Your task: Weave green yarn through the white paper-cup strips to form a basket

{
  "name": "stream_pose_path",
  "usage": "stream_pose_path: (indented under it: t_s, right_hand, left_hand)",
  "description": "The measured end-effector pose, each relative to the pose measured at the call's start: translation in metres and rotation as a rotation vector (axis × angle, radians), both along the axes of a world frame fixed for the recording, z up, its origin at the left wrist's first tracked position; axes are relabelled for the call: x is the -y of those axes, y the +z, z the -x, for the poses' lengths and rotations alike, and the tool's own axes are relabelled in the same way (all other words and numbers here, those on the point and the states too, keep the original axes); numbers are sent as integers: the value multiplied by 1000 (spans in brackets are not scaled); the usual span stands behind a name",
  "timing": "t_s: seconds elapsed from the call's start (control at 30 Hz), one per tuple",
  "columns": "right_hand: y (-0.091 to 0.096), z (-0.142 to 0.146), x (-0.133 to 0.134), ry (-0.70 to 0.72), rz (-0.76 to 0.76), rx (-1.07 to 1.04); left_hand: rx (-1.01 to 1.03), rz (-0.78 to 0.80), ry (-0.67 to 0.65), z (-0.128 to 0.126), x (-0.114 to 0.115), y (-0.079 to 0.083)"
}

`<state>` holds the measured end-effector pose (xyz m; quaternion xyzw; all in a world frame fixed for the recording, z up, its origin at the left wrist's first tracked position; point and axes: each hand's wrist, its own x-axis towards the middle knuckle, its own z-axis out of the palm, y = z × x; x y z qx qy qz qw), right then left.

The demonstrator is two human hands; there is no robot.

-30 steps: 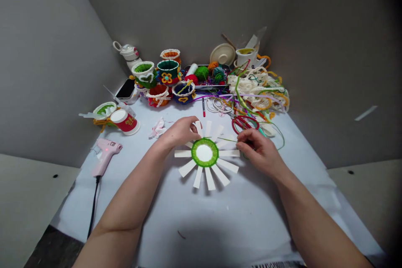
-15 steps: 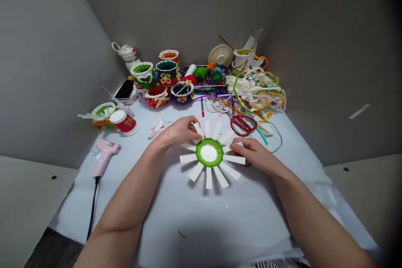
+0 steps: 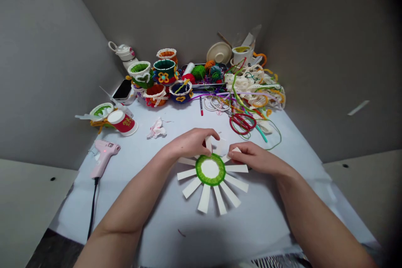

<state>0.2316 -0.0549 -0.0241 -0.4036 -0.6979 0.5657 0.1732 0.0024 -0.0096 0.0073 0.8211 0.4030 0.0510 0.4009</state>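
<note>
A cut paper cup [image 3: 210, 183], its wall slit into white strips spread out like petals, has a ring of green yarn around its round white base. Along its far side, my left hand [image 3: 196, 142] pinches one strip between thumb and fingers, close to the yarn ring. My right hand [image 3: 249, 155] grips another strip at the upper right of the ring. The far strips are partly hidden behind my fingers. The cup is held just over the white table, its shadow beneath it.
A pink glue gun [image 3: 105, 155] with a black cord lies left, near a red paper cup [image 3: 124, 123]. Yarn-covered cups [image 3: 165, 71] stand at the back beside a tray of yarn balls [image 3: 199, 72]. Red-handled scissors [image 3: 242, 123] and tangled yarn [image 3: 256, 86] lie back right. Crumpled tissue [image 3: 157, 128] sits behind my left hand.
Both hands have brought the cut paper cup closer to me, and it has turned a little. My left hand has moved right to a strip nearer the ring's far middle.
</note>
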Motion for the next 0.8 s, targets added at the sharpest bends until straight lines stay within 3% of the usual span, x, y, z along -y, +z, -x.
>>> stream_pose_path:
  t_s: [0.13, 0.33, 0.5, 0.67, 0.8]
  right_hand:
    - [-5, -6, -4, -92, -80, -22]
    - [-9, -16, -8, -225, -225, 189]
    - [-2, -10, -2, -406, -395, 85]
    - [3, -5, 3, -345, -572, -1]
    - [0, -9, 0, -296, -590, 46]
  left_hand:
    - [0, -39, 92, 6, -6, -3]
    - [-63, -45, 198, 13, -14, -7]
    - [-84, -71, 212, 12, -12, -8]
    - [-83, -44, 241, 13, -14, -7]
    - [-72, -16, 319, 19, -18, -3]
